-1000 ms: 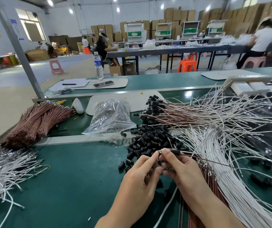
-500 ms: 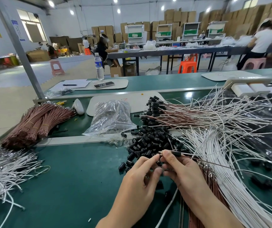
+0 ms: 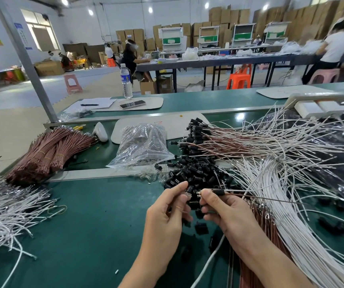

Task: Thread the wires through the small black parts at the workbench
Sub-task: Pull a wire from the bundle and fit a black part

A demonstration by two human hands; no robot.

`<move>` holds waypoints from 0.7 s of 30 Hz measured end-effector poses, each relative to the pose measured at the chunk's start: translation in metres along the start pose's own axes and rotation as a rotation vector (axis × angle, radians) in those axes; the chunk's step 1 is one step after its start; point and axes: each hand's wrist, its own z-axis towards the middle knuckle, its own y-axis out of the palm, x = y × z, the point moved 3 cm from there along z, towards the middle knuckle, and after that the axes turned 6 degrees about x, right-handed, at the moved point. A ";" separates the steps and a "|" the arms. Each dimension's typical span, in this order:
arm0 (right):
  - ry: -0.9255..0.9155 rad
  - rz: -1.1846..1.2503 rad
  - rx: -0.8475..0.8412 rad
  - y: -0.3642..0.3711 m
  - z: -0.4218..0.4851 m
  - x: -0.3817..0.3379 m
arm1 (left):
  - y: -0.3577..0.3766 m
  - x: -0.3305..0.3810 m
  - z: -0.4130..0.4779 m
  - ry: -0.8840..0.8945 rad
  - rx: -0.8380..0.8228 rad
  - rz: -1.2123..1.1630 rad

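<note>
Two-handed pinch just before black parts pile (image 3: 198, 173) on green workbench (image 3: 83, 225). With left hand (image 3: 167, 213), pinching small clear piece (image 3: 188, 194); with right hand (image 3: 227, 210), pinching wires (image 3: 270, 199), one black part (image 3: 219, 191) threaded on, just beyond fingertips.

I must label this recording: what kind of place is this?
Probably a factory assembly hall: a green workbench piled with white wires and small black parts, cardboard boxes stacked at the back, and a worker seated at another table.
</note>
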 end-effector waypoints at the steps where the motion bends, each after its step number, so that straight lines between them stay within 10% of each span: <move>1: -0.001 0.001 -0.002 0.000 0.000 0.000 | 0.000 0.001 0.000 -0.005 -0.006 -0.006; 21: 0.015 0.039 0.006 0.002 -0.002 -0.003 | 0.003 0.002 0.000 -0.004 -0.050 0.016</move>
